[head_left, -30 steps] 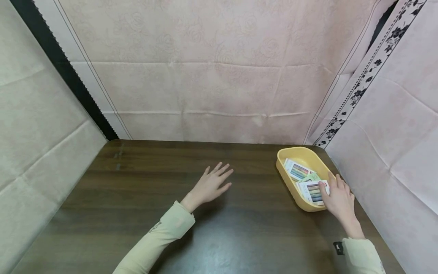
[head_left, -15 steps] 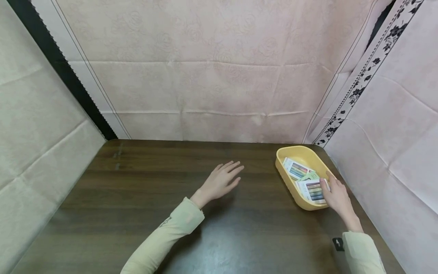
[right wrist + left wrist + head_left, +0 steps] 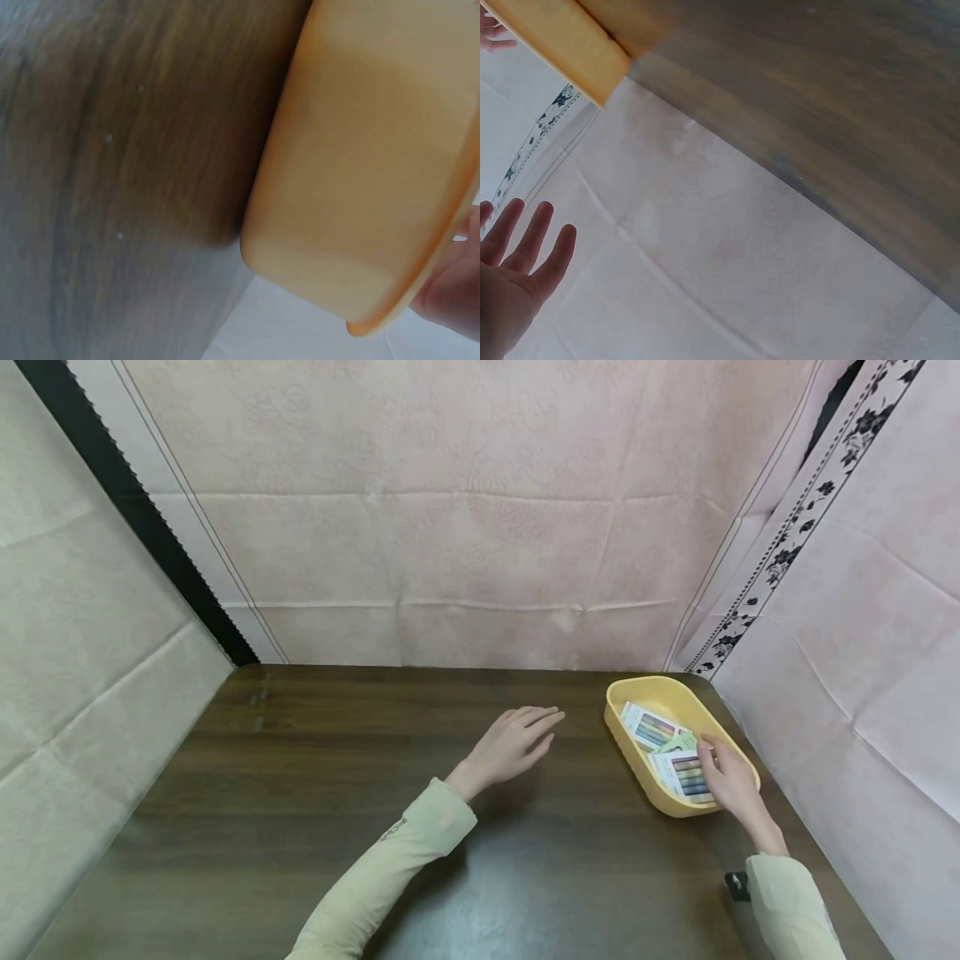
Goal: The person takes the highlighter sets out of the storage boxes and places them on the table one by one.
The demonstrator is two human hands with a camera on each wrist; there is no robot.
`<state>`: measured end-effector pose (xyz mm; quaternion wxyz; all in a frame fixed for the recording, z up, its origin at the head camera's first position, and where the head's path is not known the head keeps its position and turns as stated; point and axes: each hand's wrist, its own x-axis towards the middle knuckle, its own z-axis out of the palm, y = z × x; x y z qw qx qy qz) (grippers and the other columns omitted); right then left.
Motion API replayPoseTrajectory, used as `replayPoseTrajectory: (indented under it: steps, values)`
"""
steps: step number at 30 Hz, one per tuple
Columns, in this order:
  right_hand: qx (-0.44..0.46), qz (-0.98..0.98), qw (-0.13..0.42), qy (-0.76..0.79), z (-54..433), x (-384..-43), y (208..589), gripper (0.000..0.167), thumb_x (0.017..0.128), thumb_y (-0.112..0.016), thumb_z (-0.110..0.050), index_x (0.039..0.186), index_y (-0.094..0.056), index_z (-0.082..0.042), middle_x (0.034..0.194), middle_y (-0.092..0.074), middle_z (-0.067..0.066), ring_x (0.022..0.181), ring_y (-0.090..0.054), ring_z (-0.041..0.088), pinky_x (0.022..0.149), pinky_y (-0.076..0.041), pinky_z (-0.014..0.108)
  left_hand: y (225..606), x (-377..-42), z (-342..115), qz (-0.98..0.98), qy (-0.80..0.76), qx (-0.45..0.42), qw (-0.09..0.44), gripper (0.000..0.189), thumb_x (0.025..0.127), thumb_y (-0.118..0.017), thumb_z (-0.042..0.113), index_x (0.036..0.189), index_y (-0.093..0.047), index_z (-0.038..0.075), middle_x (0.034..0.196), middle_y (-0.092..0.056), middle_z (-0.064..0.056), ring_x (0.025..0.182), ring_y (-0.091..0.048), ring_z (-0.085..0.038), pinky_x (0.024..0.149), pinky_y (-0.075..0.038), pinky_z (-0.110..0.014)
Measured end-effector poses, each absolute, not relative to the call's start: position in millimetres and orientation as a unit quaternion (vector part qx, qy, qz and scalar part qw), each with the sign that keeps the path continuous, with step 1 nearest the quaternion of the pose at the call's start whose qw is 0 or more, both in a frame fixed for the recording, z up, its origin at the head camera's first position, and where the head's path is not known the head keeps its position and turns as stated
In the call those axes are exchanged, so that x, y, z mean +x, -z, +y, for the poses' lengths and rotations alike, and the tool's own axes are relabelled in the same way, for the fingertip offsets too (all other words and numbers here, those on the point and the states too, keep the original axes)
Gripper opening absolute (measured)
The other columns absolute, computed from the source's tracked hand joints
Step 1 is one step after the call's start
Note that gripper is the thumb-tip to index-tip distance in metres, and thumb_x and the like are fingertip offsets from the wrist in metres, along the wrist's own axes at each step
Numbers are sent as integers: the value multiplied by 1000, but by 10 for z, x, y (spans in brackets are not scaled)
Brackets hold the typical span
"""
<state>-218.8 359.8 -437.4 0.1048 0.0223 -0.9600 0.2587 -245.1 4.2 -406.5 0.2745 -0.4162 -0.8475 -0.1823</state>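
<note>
A yellow plastic basket stands at the far right of the table. Inside lie white flat packs printed with rows of coloured pens, one at the back and one at the front, with a light green piece between them. My right hand reaches over the basket's right rim, thumb beside the front pack; its fingertips are partly hidden. In the right wrist view, the basket's outer wall covers most of that hand. My left hand hovers over the table left of the basket, fingers extended and holding nothing.
The dark wooden table meets a pale cloth backdrop at its far edge. Cloth side walls flank it, the right one close to the basket. A small black object sits at the right cuff.
My left hand has moved steadily right and slightly away, towards the basket. My right hand has shifted a little left and its thumb and fingers have drawn closer together. The packs stay in the basket.
</note>
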Motion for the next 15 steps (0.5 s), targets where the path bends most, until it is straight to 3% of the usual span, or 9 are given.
replayPoseTrajectory:
  steps: [15]
  values:
    - [29, -939, 193, -283, 3508, -2259, 4486, 40, 96, -32, -21, 117, -49, 7, 102, -56, 31, 90, -54, 42, 77, -40, 51, 4152, -2447, 376, -840, 254, -403, 261, 34, 89, -50, 17, 121, -54, 8, 118, -60, -4, 106, -57, -15, 92, -46, -24]
